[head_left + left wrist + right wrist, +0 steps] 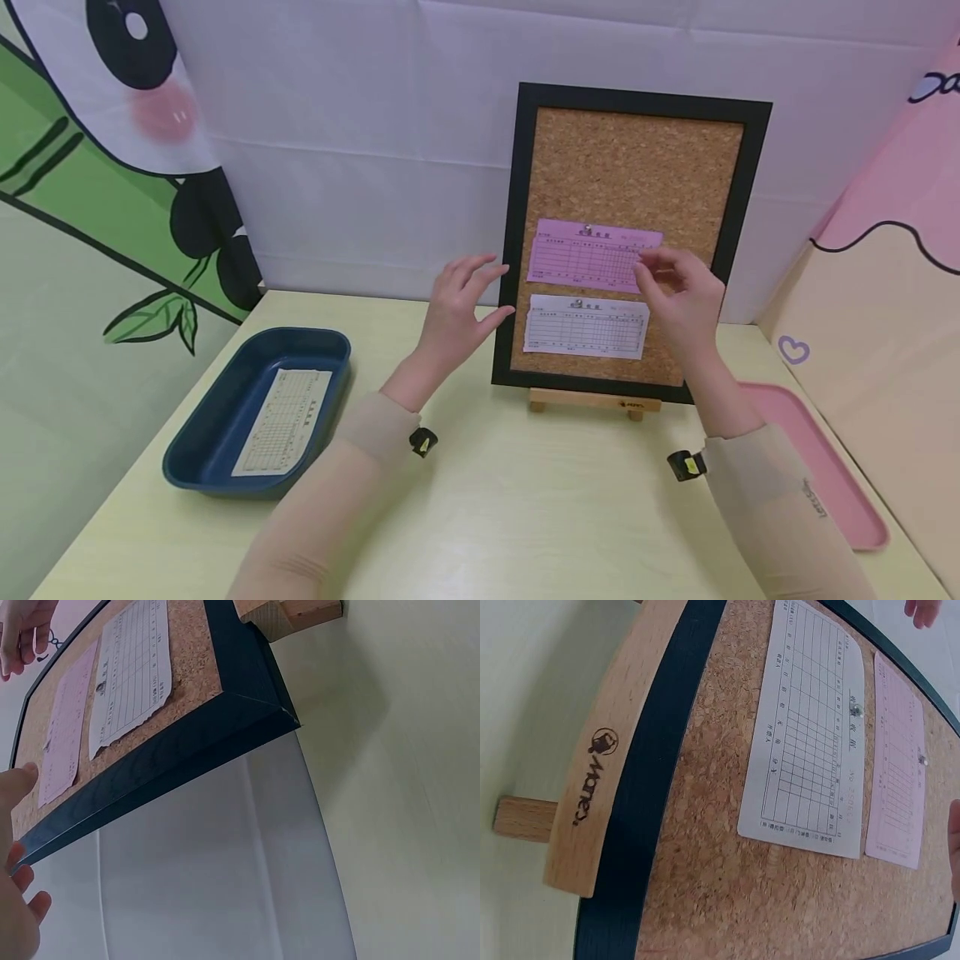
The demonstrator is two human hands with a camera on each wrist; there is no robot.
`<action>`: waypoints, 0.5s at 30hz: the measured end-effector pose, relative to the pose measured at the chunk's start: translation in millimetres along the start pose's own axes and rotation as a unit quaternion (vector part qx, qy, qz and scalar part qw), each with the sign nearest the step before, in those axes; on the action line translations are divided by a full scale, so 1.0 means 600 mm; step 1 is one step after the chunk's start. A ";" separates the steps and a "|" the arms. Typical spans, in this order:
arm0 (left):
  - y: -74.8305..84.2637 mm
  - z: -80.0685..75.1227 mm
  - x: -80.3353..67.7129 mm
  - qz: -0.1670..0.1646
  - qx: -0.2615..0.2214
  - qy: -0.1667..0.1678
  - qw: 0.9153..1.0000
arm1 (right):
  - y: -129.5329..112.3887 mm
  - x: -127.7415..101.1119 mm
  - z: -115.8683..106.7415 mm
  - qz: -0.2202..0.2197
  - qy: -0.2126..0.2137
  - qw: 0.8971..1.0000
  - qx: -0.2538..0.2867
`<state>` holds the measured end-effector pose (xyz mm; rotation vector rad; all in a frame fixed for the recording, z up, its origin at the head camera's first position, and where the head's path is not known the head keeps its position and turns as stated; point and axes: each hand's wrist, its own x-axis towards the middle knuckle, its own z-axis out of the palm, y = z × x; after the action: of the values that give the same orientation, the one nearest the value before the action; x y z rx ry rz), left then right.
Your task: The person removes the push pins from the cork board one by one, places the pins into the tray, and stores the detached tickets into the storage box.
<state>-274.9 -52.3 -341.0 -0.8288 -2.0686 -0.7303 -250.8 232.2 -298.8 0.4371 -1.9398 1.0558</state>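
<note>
A cork board (637,167) in a black frame stands on a small wooden easel (595,402) at the far side of the table (525,517). A pink slip (588,254) is pinned above a white slip (585,327) on it. The right hand (678,296) has its fingertips at the pink slip's right edge (whether they pinch it is unclear). The left hand (461,304) hovers open, fingers spread, just beside the frame's left edge. A blue tray (225,400) with a yellowish slip (285,421) sits near left; a pink tray (825,475) lies right.
</note>
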 end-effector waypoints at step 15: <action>-0.005 0.050 0.043 -0.036 0.000 -0.029 0.999 | 0.016 0.041 0.048 0.006 -0.072 0.996 -0.051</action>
<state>-302.7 -24.7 -336.4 -0.7866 -2.1610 -0.7527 -285.7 216.7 -291.1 0.4549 -2.1161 0.9494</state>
